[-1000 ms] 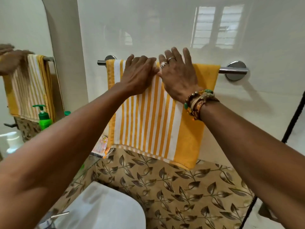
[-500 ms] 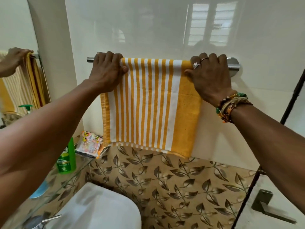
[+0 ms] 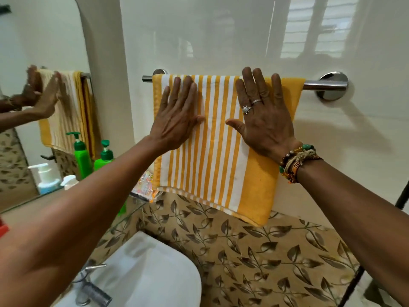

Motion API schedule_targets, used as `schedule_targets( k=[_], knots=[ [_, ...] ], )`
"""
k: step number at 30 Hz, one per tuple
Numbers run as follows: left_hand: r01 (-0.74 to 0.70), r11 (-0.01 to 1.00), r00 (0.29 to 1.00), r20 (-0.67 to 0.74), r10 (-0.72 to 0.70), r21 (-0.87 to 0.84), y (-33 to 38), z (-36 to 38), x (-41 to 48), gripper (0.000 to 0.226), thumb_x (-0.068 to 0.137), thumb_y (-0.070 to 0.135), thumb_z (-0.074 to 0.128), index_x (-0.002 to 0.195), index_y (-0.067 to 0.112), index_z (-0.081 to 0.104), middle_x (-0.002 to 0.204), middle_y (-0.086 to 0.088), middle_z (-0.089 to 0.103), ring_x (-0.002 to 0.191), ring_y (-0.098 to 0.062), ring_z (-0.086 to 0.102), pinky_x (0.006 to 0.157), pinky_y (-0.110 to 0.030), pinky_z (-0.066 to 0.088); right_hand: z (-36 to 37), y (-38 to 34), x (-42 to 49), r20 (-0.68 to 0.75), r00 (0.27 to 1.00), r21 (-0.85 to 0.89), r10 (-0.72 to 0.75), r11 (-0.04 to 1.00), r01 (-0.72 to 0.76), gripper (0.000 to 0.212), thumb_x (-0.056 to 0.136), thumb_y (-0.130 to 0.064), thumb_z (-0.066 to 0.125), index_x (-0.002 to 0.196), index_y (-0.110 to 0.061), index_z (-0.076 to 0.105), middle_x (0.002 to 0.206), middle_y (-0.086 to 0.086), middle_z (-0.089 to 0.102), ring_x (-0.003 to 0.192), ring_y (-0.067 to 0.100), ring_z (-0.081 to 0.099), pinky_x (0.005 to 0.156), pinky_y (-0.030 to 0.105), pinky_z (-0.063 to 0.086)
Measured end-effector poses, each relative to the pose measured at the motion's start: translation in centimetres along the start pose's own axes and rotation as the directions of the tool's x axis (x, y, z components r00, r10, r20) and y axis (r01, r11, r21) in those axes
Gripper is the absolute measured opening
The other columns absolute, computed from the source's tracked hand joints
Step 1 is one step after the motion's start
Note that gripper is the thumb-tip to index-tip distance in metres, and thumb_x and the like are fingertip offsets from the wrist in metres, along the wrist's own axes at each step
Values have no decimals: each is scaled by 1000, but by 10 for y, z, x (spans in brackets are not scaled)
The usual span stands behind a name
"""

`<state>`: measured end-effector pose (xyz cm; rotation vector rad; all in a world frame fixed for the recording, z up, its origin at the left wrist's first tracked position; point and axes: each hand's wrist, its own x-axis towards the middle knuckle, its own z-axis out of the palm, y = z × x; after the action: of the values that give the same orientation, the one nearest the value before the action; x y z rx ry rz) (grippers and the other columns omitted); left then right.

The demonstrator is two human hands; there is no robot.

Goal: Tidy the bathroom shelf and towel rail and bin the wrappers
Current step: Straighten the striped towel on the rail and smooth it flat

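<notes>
Both hands flat on striped towel (image 3: 212, 151) over rail (image 3: 314, 83). Left hand (image 3: 177, 120) and right hand (image 3: 265, 120): fingers spread wide, gripping nothing.

Towel (image 3: 212, 151), yellow-and-white striped: draped over towel rail (image 3: 318, 84). Left hand (image 3: 177, 118) and right hand (image 3: 265, 116) flat on it (fingers spread), below the rail. Green bottle (image 3: 106, 157) left of rail.

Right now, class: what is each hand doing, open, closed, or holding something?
Left hand: open, flat on the towel, holding nothing.
Right hand: open, flat on the towel, holding nothing.
</notes>
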<state>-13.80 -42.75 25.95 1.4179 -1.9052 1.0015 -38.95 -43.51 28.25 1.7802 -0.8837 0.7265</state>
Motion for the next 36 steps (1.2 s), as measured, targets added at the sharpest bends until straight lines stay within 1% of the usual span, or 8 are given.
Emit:
schedule_targets(
  k=[6, 10, 14, 17, 20, 28, 34, 36],
  knots=[
    [24, 990, 1000, -7, -23, 138, 40, -15, -5, 75, 102, 54, 19, 156, 3, 10, 164, -21, 6, 152, -39, 3, 124, -50, 1, -4, -22, 0, -38, 999, 114, 3, 994, 1, 84, 96, -65, 19, 153, -5, 6, 162, 17, 4, 150, 33, 2, 120, 54, 2],
    [51, 966, 998, 5, -55, 254, 61, -19, -20, 72, 103, 50, 28, 156, 3, 13, 164, -21, 10, 152, -40, 7, 124, -53, 5, -6, -33, -5, -71, 997, 216, -22, 976, 37, 85, 95, -65, 27, 153, -7, 8, 162, 18, 5, 150, 35, 3, 120, 58, 3],
    [137, 937, 990, -19, -139, 321, 74, -28, -43, 71, 103, 49, 30, 156, 3, 17, 163, -23, 15, 150, -42, 11, 123, -54, 7, -6, -46, -16, -102, 995, 357, 13, 934, 25, 86, 92, -66, 29, 154, -8, 12, 161, 18, 9, 149, 37, 6, 119, 59, 5],
    [183, 906, 980, 6, -200, 383, 78, -36, -68, 75, 102, 54, 30, 156, 4, 15, 163, -22, 14, 150, -43, 10, 122, -55, 6, -4, -60, -27, -121, 992, 443, -36, 892, 86, 87, 92, -67, 31, 153, -8, 15, 161, 18, 12, 149, 37, 9, 119, 59, 6],
    [259, 863, 950, 45, -308, 434, 77, -54, -100, 80, 100, 62, 24, 156, 6, 11, 164, -21, 9, 151, -41, 7, 122, -54, 3, -5, -81, -34, -122, 990, 540, -72, 832, 127, 86, 92, -66, 30, 153, -7, 16, 161, 18, 12, 149, 36, 9, 119, 59, 7],
    [388, 695, 836, 86, -542, 606, 77, -111, -184, 81, 98, 60, 26, 157, 6, 8, 165, -20, 0, 152, -38, -2, 122, -53, -2, -27, -151, -47, -182, 961, 684, -210, 675, 277, 83, 95, -65, 23, 153, -8, 14, 161, 17, 9, 150, 34, 6, 119, 57, 7],
    [413, 615, 767, 108, -632, 672, 70, -126, -222, 86, 97, 63, 27, 156, 6, 2, 164, -21, -6, 152, -38, -7, 123, -54, -2, -34, -195, -51, -230, 941, 717, -248, 611, 336, 85, 94, -67, 29, 153, -8, 18, 161, 16, 13, 150, 33, 10, 119, 56, 11],
    [412, 597, 750, 116, -651, 688, 64, -128, -229, 87, 95, 66, 16, 156, 6, 1, 164, -21, -7, 152, -38, -8, 123, -55, 0, -31, -206, -50, -227, 941, 731, -251, 595, 335, 85, 94, -67, 29, 153, -8, 17, 161, 16, 13, 150, 32, 10, 119, 56, 12]
  ],
)
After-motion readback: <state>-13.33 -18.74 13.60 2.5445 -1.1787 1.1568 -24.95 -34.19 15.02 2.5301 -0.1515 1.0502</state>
